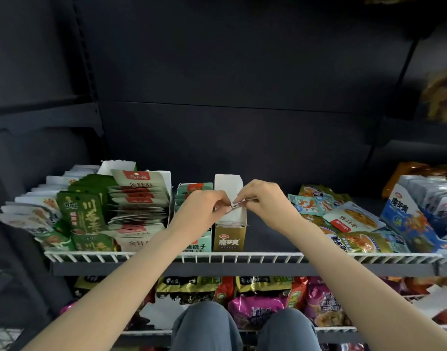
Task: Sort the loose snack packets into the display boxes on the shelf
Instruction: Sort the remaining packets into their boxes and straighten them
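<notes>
Lying crosswise, packet (234, 205) between hands.

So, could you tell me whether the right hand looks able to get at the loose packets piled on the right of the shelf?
Probably yes. The loose packets lie uncovered just beside the right hand, with nothing between them. But both hands, the left hand too, pinch a small packet over the gold box, so that goes first.

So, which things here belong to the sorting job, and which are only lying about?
Job: small packet pinched by left hand and right hand; gold display box; loose packet pile.
Lying about: lower-shelf bags; full green-packet box.
</notes>
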Tool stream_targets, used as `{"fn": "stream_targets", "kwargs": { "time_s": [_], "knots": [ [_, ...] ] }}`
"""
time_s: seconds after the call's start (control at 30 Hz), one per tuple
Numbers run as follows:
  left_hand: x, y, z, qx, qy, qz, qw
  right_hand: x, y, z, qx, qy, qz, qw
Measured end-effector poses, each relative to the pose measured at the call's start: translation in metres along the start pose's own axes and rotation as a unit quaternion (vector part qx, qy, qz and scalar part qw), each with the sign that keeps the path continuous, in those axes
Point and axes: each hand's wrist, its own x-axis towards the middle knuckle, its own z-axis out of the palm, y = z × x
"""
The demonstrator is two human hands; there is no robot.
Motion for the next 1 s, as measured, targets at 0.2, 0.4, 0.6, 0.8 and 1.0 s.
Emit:
{"fn": "stream_targets", "kwargs": {
  "time_s": [0.2,0.4,0.6,0.8,1.0],
  "knots": [
    [-0.005,0.000,0.002,0.113,-0.016,-0.002,0.993,-0.002,0.000,0.015,-0.013,-0.033,0.030,0.999],
    [-0.007,0.000,0.003,0.123,-0.058,-0.005,0.991,-0.004,0.012,0.028,0.025,-0.107,0.048,0.993],
    [0.004,0.024,0.018,0.033,-0.024,-0.021,0.999,-0.021,0.042,0.002,0.100,-0.015,0.095,0.990],
    [0.052,0.082,0.074,-0.009,-0.034,-0.005,0.999,-0.042,0.114,-0.017,0.031,0.095,0.231,0.968],
    [0.108,0.089,0.162,0.022,-0.168,-0.051,0.984,-0.050,0.195,-0.021,-0.078,0.028,0.391,0.917]
  ]
}}
